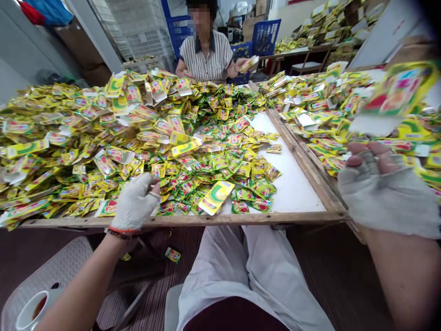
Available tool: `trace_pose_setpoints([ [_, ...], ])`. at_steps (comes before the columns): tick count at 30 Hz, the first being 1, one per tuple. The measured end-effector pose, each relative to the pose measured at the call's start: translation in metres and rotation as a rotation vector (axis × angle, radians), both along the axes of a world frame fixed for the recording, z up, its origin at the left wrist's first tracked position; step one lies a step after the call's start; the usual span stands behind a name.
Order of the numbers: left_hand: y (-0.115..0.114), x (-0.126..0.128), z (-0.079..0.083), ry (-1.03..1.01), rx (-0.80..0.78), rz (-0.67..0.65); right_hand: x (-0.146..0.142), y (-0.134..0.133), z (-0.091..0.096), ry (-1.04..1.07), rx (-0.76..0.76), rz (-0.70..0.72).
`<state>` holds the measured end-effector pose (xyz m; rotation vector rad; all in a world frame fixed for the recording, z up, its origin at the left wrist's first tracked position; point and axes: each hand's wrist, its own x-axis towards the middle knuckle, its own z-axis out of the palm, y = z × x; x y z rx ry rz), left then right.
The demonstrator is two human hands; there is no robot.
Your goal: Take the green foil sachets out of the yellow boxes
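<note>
My left hand (135, 202), in a white fingerless glove, is low over the table's front edge with its fingers curled. It is beside small green and yellow sachets (188, 187), and whatever its fingertips hold is hidden. A yellow carton (217, 197) lies flat on the sachets to its right. On the far right, my gloved right hand (389, 191) has its fingers loosely bent and apart. Just above it a blurred yellow carton (399, 94) with a white flap hangs in the air, apart from the fingertips.
A large heap of cartons and sachets (82, 124) covers the left. A wooden divider (296, 149) separates it from more cartons (327, 103) on the right. Across the table a person (206, 50) holds a carton. A cup (34, 310) stands on a stool at lower left.
</note>
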<state>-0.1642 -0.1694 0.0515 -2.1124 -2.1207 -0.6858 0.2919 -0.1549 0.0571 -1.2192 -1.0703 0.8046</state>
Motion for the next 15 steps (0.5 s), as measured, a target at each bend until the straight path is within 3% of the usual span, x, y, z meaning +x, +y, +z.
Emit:
trace_pose_setpoints([
  [3, -0.01, -0.01, -0.006, -0.002, -0.095, -0.033, -0.021, -0.003, -0.013, 0.069, -0.078, 0.074],
  [6, -0.021, -0.003, -0.012, 0.041, -0.119, -0.095, -0.05, 0.008, -0.04, -0.258, -0.224, 0.181],
  [7, -0.021, -0.001, -0.013, 0.081, -0.1, -0.083, -0.056, 0.017, -0.048, -0.412, -0.245, 0.159],
  [11, -0.004, 0.001, -0.018, 0.268, -0.024, 0.001, -0.054, 0.069, -0.071, -0.962, -0.269, 0.034],
  [15, 0.024, -0.009, -0.027, 0.401, -0.069, 0.041, -0.041, 0.093, -0.078, -1.135, -0.395, 0.07],
])
